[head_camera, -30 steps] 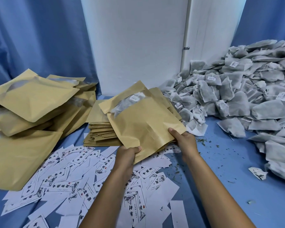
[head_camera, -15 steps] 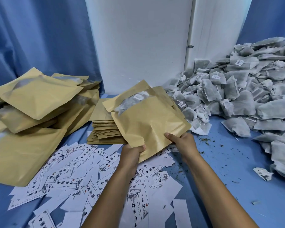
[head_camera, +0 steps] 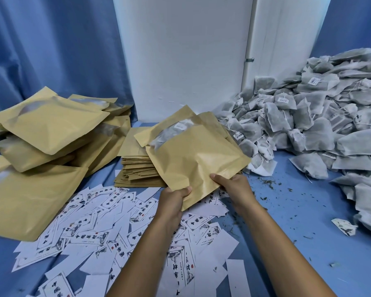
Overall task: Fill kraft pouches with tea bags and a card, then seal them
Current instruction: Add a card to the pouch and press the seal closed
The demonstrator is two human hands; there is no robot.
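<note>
Both hands hold a filled kraft pouch (head_camera: pixel 193 155) tilted above the table's middle, and tea bags show through its clear window near the far end. My left hand (head_camera: pixel 172 200) grips its near corner, thumb on top. My right hand (head_camera: pixel 234 185) pinches the near right edge. White printed cards (head_camera: pixel 94 224) lie scattered under my arms. A large heap of grey tea bags (head_camera: pixel 308 129) fills the right side. A flat stack of empty kraft pouches (head_camera: pixel 137 168) lies just behind the held pouch.
Filled kraft pouches (head_camera: pixel 49 133) are piled at the left. One stray card (head_camera: pixel 344 226) lies near the right edge. Loose tea crumbs (head_camera: pixel 272 185) dot the blue table (head_camera: pixel 287 243). A white panel and blue curtains close off the back.
The held pouch and both hands stay almost in place; the hands have crept slightly closer together along its near edge. The camera view has shifted a little.
</note>
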